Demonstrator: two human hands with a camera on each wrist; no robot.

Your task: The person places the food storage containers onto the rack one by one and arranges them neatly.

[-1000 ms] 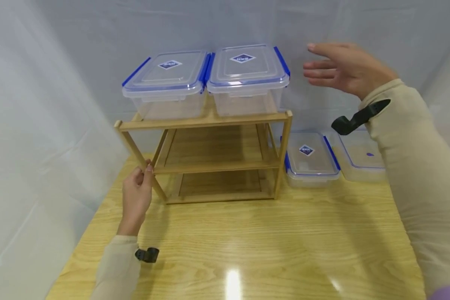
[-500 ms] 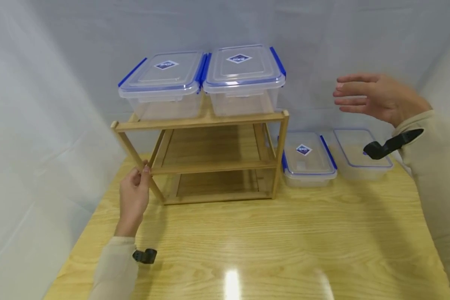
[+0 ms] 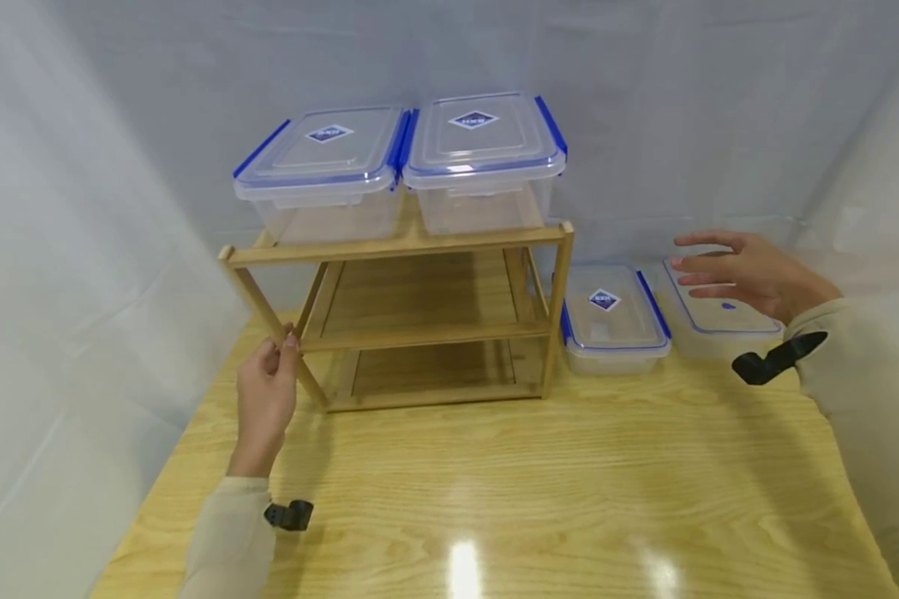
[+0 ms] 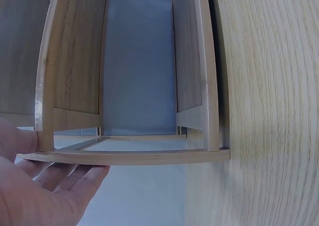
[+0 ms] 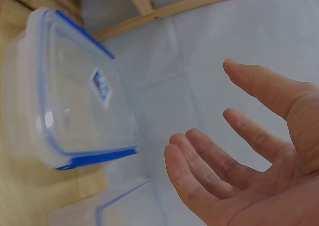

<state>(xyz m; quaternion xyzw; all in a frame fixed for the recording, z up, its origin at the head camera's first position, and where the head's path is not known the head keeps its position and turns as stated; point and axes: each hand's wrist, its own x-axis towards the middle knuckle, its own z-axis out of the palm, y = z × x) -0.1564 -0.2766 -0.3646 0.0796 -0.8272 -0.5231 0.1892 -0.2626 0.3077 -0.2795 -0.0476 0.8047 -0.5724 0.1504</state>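
My left hand (image 3: 267, 391) grips the left front post of a three-tier wooden shelf rack (image 3: 427, 339), thumb and fingers around it at the middle shelf. In the left wrist view the fingers (image 4: 89, 183) wrap behind the wooden upright (image 4: 134, 158). My right hand (image 3: 757, 273) hangs in the air with spread fingers, holding nothing. It overlaps a clear lidded container (image 3: 719, 320) at the far right. Left of that stands a clear container with blue clips (image 3: 618, 312), also seen as the container (image 5: 89, 96) in the right wrist view.
Two clear food containers with blue clips, the left one (image 3: 322, 154) and the right one (image 3: 487, 137), sit side by side on the rack's top shelf. The wooden table (image 3: 449, 482) extends in front. A pale curtain (image 3: 644, 125) hangs behind and at both sides.
My right hand has moved away from the top containers, first right and then down toward the lower containers. The left hand keeps its grip on the rack post.
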